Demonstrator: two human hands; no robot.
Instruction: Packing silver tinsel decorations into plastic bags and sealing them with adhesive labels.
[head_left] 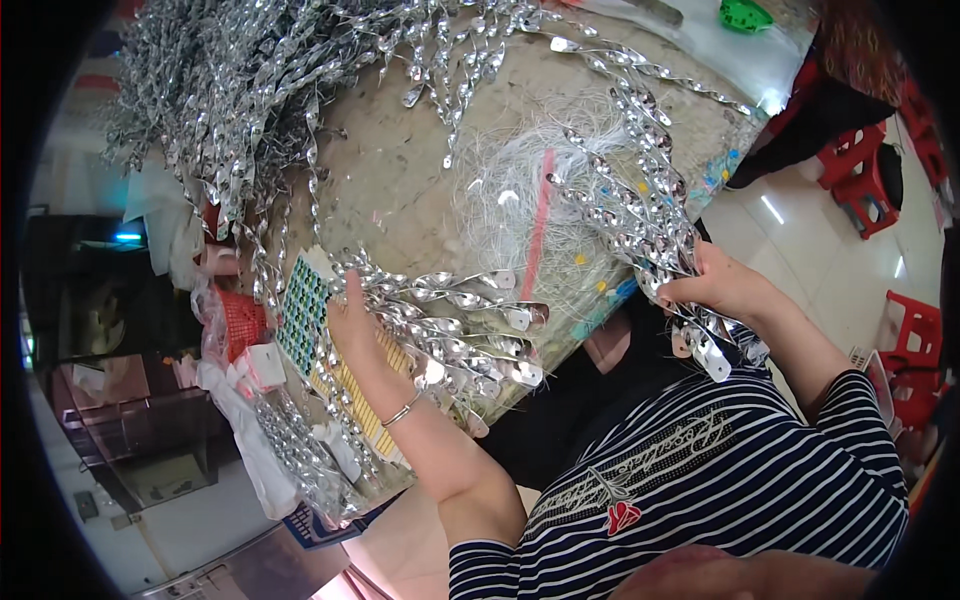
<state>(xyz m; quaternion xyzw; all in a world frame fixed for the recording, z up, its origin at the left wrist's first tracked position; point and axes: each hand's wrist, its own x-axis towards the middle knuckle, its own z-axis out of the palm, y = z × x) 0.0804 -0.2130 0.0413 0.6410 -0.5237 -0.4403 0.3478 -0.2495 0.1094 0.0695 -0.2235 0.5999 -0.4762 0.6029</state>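
Note:
My right hand [725, 285] is closed around a bundle of twisted silver foil strips [640, 215] near the table's right edge. Their flat, holed ends stick out below the fist, and the lengths fan up and left. My left hand [352, 315] rests at the left end of another pile of twisted silver strips [450, 300]. One digit is stretched out; the other fingers are partly hidden. Under and beside this hand lies a sheet of green and blue round stickers [303, 312], with a yellow striped sheet [370, 390] by the wrist.
A large heap of silver strips [220, 90] covers the far left of the table [390, 170]. Tangled clear threads [510, 190] and a red strip [540, 220] lie mid-table. A green dish [745, 15] is at the far edge. Red stools [865, 190] stand right; a red basket [243, 320] sits left.

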